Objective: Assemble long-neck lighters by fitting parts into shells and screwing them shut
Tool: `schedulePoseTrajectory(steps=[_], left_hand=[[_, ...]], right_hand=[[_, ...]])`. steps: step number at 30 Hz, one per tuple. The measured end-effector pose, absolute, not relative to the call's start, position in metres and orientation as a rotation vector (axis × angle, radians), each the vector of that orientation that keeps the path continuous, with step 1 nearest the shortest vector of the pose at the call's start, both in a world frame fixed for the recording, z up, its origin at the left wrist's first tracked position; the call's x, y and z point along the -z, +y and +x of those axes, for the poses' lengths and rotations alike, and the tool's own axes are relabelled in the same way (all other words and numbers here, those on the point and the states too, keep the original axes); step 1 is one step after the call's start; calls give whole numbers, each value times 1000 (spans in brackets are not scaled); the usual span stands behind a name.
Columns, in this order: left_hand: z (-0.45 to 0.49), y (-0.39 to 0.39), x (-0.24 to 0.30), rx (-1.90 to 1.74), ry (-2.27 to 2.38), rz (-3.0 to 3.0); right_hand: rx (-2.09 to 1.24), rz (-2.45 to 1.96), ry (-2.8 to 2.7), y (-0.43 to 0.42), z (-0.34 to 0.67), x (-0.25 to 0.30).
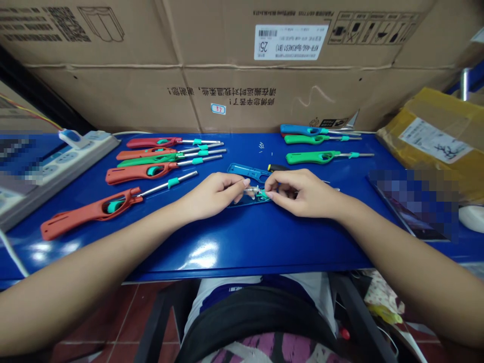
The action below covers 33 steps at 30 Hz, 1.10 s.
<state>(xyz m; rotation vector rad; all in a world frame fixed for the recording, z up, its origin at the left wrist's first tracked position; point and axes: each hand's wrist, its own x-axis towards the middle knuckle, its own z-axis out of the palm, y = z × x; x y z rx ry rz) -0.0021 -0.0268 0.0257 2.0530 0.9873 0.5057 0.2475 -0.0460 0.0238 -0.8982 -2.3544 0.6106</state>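
Observation:
My left hand point(215, 194) and my right hand point(300, 191) meet at the middle of the blue table point(234, 242). Both pinch a small clear and metal lighter insert with a teal bit point(256, 191) between their fingertips. Under them lies an open blue lighter shell point(247, 172). A screwdriver with a black and yellow handle point(278, 167) pokes out behind my right hand.
Several red and green long-nosed lighters point(151, 159) lie at the left, one red lighter point(91, 210) nearest. Blue and green lighters point(321, 143) lie at the back right. A white power strip point(64, 156) sits far left, cardboard boxes point(227, 65) behind, a yellow parcel point(434, 136) at right.

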Motion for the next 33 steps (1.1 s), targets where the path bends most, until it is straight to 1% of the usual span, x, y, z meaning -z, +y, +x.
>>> schedulePoseTrajectory(steps=[20,33], left_hand=[[-3,-26,-24,-490,963,2097],[-2,-26,-25,-477,994,2092]], right_hand=[[-570,-918,-2391,-45,249,-25],[-601,-905,-2433,-47,250,-26]])
